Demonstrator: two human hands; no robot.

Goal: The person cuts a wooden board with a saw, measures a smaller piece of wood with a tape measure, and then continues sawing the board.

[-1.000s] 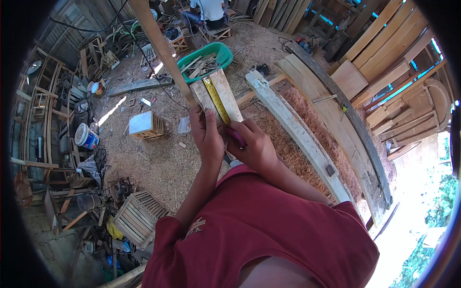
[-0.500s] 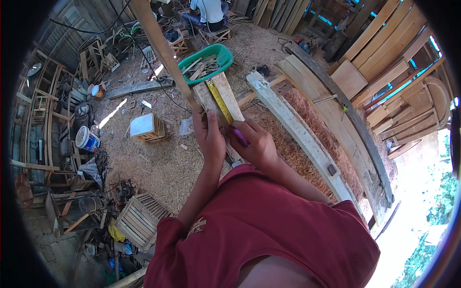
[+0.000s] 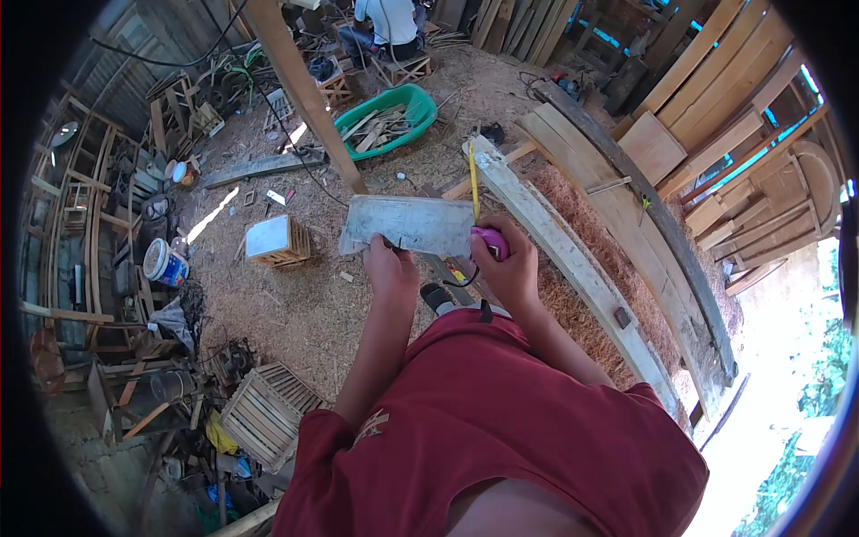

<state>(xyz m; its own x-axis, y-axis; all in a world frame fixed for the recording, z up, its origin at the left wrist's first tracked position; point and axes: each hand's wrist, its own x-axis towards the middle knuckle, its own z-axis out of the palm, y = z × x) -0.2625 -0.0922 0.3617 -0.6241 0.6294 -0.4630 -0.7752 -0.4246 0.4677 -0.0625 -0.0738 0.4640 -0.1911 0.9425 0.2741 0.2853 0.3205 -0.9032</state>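
Note:
My left hand (image 3: pixel 391 266) grips the lower edge of a short, greyish wooden board (image 3: pixel 407 221), thumb on its face. The board lies crosswise in front of me, its long side running left to right. At its right end, my right hand (image 3: pixel 506 267) is closed around a pink tape measure (image 3: pixel 491 242). A length of yellow tape blade (image 3: pixel 474 183) sticks out from the case, pointing away from me past the board's right end. A dark strap hangs below the case.
Behind the board stands a wooden post (image 3: pixel 309 94). A green tub (image 3: pixel 416 123) of wood scraps lies beyond it. A slatted crate with a white top (image 3: pixel 267 234) is at left, long planks (image 3: pixel 573 246) at right. A person (image 3: pixel 390 29) sits at the back.
The board has turned from lengthwise to crosswise, showing its greyish face. The tape has come off the board and now extends beside its right end. My right hand has moved right.

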